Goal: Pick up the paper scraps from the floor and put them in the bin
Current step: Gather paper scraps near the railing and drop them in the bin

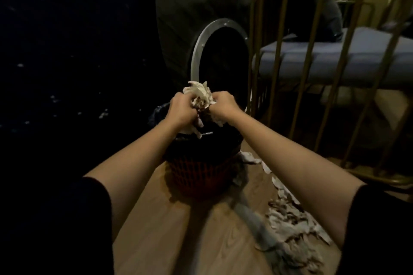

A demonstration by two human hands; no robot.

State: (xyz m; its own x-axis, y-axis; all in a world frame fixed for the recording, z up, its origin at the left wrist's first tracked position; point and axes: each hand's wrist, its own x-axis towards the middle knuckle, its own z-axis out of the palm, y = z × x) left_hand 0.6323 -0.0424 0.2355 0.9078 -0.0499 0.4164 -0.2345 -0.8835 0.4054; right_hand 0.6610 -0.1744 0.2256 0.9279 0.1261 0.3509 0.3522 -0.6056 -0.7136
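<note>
A bunch of white paper scraps (pixel 200 93) is squeezed between my left hand (pixel 181 109) and my right hand (pixel 224 104), both closed around it. The bunch hangs directly above the red mesh bin (pixel 201 176), which has a dark liner folded over its rim. A few strips dangle from under my hands toward the bin's opening. More torn paper scraps (pixel 290 216) lie in a long pile on the wooden floor to the right of the bin.
A large grey drum with a round metal-rimmed opening (pixel 197 51) stands behind the bin. A brass-coloured barred frame (pixel 312 73) with a blue mattress (pixel 335 56) fills the right side. The left side is dark. A grey cloth-like streak (pixel 252 219) lies on the floor.
</note>
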